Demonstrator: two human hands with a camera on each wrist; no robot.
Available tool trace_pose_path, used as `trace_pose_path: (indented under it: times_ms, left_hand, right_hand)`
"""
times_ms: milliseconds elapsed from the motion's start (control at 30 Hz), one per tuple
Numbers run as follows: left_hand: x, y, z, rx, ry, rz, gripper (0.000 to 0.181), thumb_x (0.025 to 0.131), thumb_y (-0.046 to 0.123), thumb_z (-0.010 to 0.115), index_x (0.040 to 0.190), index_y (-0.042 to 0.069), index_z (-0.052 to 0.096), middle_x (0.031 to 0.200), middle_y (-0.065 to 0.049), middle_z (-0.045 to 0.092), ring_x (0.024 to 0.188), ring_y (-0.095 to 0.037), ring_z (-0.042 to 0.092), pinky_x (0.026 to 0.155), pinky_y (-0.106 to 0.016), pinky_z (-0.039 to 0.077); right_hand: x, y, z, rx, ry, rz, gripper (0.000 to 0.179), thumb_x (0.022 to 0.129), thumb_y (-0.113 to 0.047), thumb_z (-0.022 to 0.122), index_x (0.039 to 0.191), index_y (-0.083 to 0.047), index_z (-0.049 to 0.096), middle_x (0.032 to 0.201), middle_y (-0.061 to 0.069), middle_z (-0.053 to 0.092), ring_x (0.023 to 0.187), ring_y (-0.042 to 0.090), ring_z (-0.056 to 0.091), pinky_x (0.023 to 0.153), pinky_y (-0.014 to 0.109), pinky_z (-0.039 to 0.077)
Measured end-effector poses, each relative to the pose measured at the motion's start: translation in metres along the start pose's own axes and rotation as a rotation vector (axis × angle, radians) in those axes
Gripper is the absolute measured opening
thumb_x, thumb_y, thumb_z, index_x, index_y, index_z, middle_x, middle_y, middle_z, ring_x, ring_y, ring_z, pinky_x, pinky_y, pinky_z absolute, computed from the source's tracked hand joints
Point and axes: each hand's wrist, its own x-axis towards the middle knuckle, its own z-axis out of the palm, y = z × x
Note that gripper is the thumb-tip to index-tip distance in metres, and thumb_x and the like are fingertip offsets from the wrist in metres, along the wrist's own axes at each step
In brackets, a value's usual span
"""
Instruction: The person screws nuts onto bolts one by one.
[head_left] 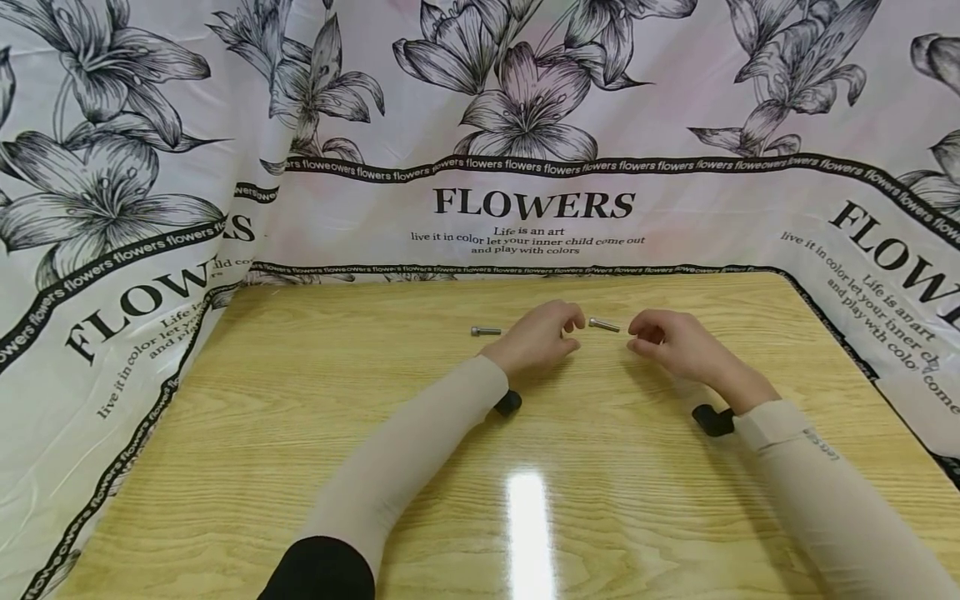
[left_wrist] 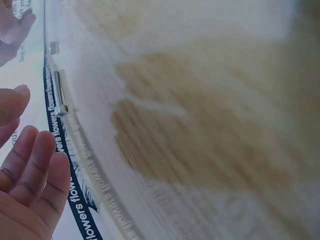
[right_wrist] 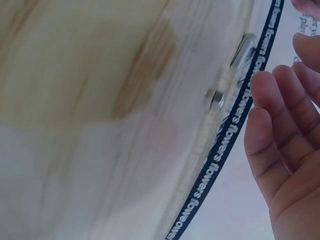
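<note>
A socket-head bolt (head_left: 604, 325) lies on the wooden table between both hands, its head toward the left. My left hand (head_left: 536, 337) hovers beside that head with fingers loosely bent and holds nothing. Off the other end is my right hand (head_left: 671, 343), thumb and fingers apart, likewise holding nothing. Both wrist views show the bolt (left_wrist: 59, 94) lying apart from the fingers. A small round metal piece (right_wrist: 217, 99), perhaps a nut, sits near the right hand in the right wrist view; the head view does not clearly show it. Another bolt (head_left: 486, 332) lies left of my left hand.
The wooden tabletop (head_left: 300, 400) reaches back to a flower-printed cloth (head_left: 525, 217), which hangs behind and along both sides. Dark wrist devices (head_left: 712, 420) sit under both forearms. A bright light reflection (head_left: 529, 533) shows on the front of the table.
</note>
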Motion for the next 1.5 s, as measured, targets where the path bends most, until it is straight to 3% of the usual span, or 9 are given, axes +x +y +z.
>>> trace_pose_path:
  times_ms: [333, 667, 1067, 1300, 1500]
  left_hand:
    - [0.012, 0.003, 0.003, -0.064, -0.007, -0.024, 0.025, 0.093, 0.020, 0.063, 0.117, 0.013, 0.058, 0.111, -0.003, 0.056, 0.094, -0.012, 0.050, 0.080, -0.026, 0.044]
    - [0.027, 0.004, 0.010, -0.064, 0.019, -0.038, 0.023, 0.092, 0.017, 0.064, 0.114, 0.015, 0.059, 0.106, 0.000, 0.055, 0.094, -0.011, 0.051, 0.081, -0.026, 0.044]
    - [0.040, 0.009, 0.015, -0.061, -0.007, -0.118, 0.029, 0.094, 0.019, 0.062, 0.123, 0.018, 0.057, 0.105, 0.004, 0.054, 0.093, -0.011, 0.052, 0.080, -0.027, 0.045]
    - [0.046, 0.008, 0.017, -0.075, -0.004, -0.093, 0.029, 0.093, 0.015, 0.062, 0.122, 0.016, 0.059, 0.096, 0.004, 0.056, 0.085, -0.011, 0.054, 0.075, -0.025, 0.045]
    - [0.051, 0.004, 0.019, -0.073, -0.017, -0.124, 0.035, 0.093, 0.015, 0.063, 0.127, 0.015, 0.057, 0.097, 0.004, 0.057, 0.086, -0.010, 0.054, 0.075, -0.024, 0.046]
  right_hand:
    - [0.001, 0.024, -0.003, 0.010, 0.005, 0.085, 0.021, 0.090, -0.015, 0.067, 0.106, -0.003, 0.064, 0.091, 0.007, 0.064, 0.083, 0.022, 0.058, 0.074, 0.038, 0.048]
    - [0.003, 0.037, -0.008, -0.001, -0.029, 0.103, 0.023, 0.088, -0.013, 0.068, 0.108, -0.003, 0.062, 0.089, 0.007, 0.061, 0.081, 0.022, 0.055, 0.072, 0.038, 0.045]
    - [0.014, 0.036, -0.013, -0.031, -0.123, 0.118, 0.025, 0.088, -0.014, 0.069, 0.109, -0.003, 0.062, 0.089, 0.008, 0.062, 0.079, 0.021, 0.057, 0.073, 0.040, 0.046]
    - [0.020, 0.039, -0.012, -0.040, -0.133, 0.087, 0.020, 0.087, -0.012, 0.070, 0.104, -0.004, 0.065, 0.083, 0.005, 0.062, 0.075, 0.019, 0.057, 0.069, 0.036, 0.046]
    - [0.024, 0.037, -0.011, -0.024, -0.159, 0.107, 0.017, 0.087, -0.011, 0.069, 0.102, -0.003, 0.068, 0.086, 0.005, 0.064, 0.079, 0.020, 0.057, 0.072, 0.037, 0.046]
